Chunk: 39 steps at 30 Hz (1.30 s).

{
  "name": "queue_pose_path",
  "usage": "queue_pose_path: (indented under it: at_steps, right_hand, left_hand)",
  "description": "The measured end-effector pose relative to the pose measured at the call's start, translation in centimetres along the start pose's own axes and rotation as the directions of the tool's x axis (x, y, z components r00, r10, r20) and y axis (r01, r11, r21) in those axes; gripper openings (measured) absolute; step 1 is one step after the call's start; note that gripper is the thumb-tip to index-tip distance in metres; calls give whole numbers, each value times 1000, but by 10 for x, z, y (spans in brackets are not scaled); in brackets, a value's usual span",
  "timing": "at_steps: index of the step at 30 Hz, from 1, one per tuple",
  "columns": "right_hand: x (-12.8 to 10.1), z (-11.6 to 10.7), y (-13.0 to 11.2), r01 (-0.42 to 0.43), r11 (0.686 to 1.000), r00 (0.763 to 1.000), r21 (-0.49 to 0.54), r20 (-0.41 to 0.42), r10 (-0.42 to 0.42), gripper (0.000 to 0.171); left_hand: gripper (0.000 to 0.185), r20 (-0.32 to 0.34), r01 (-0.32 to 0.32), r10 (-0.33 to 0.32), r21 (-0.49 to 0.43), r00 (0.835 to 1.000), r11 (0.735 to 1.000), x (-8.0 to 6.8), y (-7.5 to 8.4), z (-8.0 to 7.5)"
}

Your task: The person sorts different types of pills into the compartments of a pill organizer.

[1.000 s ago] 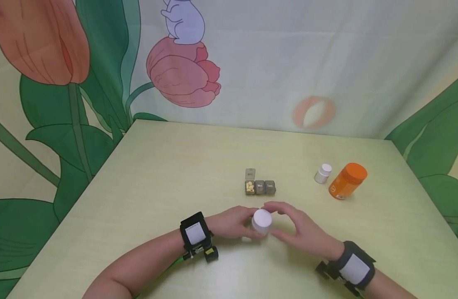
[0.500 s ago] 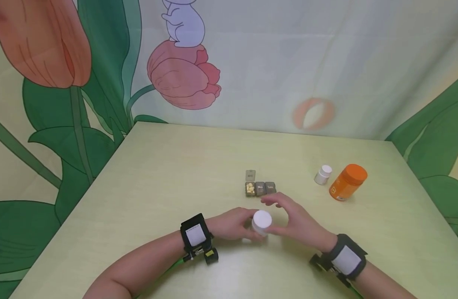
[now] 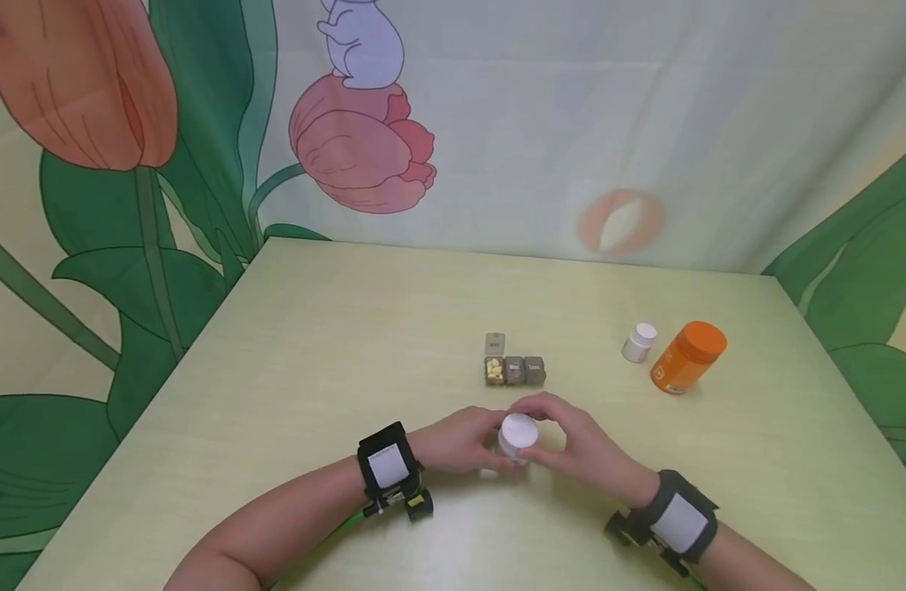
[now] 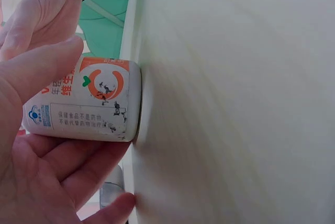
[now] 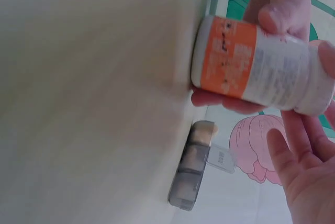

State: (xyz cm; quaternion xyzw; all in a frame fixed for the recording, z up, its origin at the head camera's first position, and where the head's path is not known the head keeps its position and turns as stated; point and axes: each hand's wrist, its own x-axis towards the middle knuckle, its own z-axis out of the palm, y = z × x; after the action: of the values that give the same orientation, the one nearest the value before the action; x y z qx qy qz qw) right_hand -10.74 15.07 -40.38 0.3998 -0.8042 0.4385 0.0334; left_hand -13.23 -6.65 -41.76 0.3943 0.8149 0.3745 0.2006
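My left hand [image 3: 460, 441] holds a white pill bottle [image 4: 104, 101] upright, thumb on one side and fingers on the other. Its label is white and orange with Chinese print, and its base is right at the tabletop. The right hand [image 3: 589, 451] has its thumb and fingers around the white cap [image 5: 317, 80] on top. Just beyond the hands lies a grey pill organizer [image 3: 515, 371] with three compartments. The left compartment's lid [image 3: 495, 343] is flipped back, showing yellowish tablets [image 3: 494, 369] inside; the other two lids are down.
At the right of the table [image 3: 335, 328] stand a small white bottle [image 3: 639, 343] and a larger orange jar [image 3: 688, 359] with an orange lid. A curtain [image 3: 512, 123] printed with flowers hangs behind the table's far edge.
The right hand's fingers lifted off beside the cap, then came back down, and its thumb and fingers now close around it. The left hand and bottle stayed in place.
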Motion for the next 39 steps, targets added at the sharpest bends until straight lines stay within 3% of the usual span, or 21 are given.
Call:
queue_pose_path:
  at_steps: [4,10,18,21,27,33,39]
  right_hand:
    - [0,1,-1,15,1000,1000,-13,-13,-15,51]
    - [-3,1,-1,8,1000,1000,-30,-13,-8,53]
    - [-12,-17,5,-165,981,986,-99,-54,160,52]
    - [-15,-30,12,-208,968,976,-144,-99,195,50]
    - [-21,-55,29,-312,931,944,-187,-169,283,50]
    - [-24,-69,45,-434,885,897,-168,-174,407,53]
    - [-19,-80,60,-489,855,868,-170,-194,458,56]
  left_hand:
    - [42,-24,4,-4,18,1000,1000,0,0,1]
    - [52,-10,18,-18,24,1000,1000,0,-2,5]
    - [51,-25,74,-71,152,997,986,-4,-9,-7]
    - [47,-44,96,-91,155,995,983,-8,-12,-15]
    - [40,-87,95,-86,104,992,990,-17,-14,-28]
    - [38,-107,90,-83,62,991,994,-21,-13,-32]
    - [35,-120,92,-85,57,989,994,-22,-14,-34]
